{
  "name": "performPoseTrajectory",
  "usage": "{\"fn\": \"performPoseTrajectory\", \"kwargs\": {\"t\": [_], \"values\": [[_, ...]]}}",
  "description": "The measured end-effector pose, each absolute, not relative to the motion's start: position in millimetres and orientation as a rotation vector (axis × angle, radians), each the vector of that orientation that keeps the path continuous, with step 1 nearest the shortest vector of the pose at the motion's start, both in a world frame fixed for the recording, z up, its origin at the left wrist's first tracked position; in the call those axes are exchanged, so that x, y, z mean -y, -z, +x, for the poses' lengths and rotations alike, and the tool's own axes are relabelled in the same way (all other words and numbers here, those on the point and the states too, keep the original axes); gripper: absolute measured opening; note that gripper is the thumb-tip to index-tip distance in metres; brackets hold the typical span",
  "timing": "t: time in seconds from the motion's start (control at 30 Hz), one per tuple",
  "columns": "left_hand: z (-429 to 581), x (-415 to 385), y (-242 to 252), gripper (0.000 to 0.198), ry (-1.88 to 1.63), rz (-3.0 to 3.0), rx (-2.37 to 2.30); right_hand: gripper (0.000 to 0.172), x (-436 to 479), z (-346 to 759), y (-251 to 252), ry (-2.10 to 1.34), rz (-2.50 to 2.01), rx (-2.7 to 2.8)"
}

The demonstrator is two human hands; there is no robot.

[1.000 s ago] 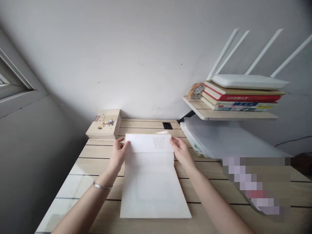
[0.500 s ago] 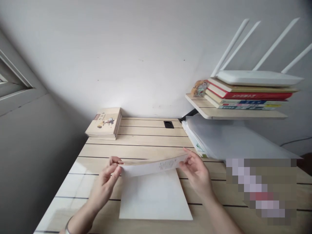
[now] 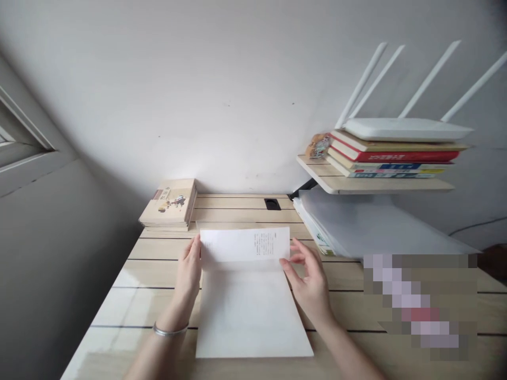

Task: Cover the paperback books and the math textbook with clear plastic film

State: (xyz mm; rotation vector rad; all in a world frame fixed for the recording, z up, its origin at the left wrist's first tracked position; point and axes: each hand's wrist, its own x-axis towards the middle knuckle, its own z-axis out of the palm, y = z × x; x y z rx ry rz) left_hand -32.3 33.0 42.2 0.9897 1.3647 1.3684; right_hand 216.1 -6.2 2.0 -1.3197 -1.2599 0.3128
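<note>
A white sheet with printed text (image 3: 237, 245) stands tilted up above a larger blank white sheet of paper (image 3: 249, 316) on the table. Whether the printed piece is loose or part of a thin booklet, I cannot tell. My left hand (image 3: 189, 272) grips its left edge, fingers mostly hidden and a bracelet on the wrist. At the lower right corner, the thumb of my right hand (image 3: 309, 279) lies on the front, with the other fingers curled beside the right edge. The blank sheet's far end is hidden behind the printed one.
A stack of books (image 3: 170, 206) sits at the table's back left. On the right, a raised shelf (image 3: 380, 184) carries books (image 3: 396, 155) and a white router (image 3: 407, 128). Papers in clear plastic (image 3: 356, 221) lie underneath. A black grommet (image 3: 272, 204) is at the back; a blurred patch covers the right.
The printed sheet has moved up and away from me, and its text face now shows more fully and level. Both hands moved with it, and the left hand turned more upright.
</note>
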Motion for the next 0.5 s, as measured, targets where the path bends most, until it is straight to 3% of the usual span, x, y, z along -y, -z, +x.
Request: {"fn": "performPoseTrajectory", "kwargs": {"t": [0.13, 0.27, 0.5], "values": [[-27.7, -29.8, -42.3, 0.041, -1.395, 0.962, -1.288, 0.030, -7.0, 214.5, -27.9, -0.611, -1.345, 1.203], [-30.5, -32.0, -45.3, 0.040, -1.384, 0.951, -1.116, 0.036, -14.5, 213.4, -31.6, -0.825, -1.230, 1.161], [-32.6, -35.3, -45.5, 0.034, -1.473, 0.924, -0.937, 0.037, -15.3, 203.9, -1.4, -0.645, -1.326, 1.262]]}}
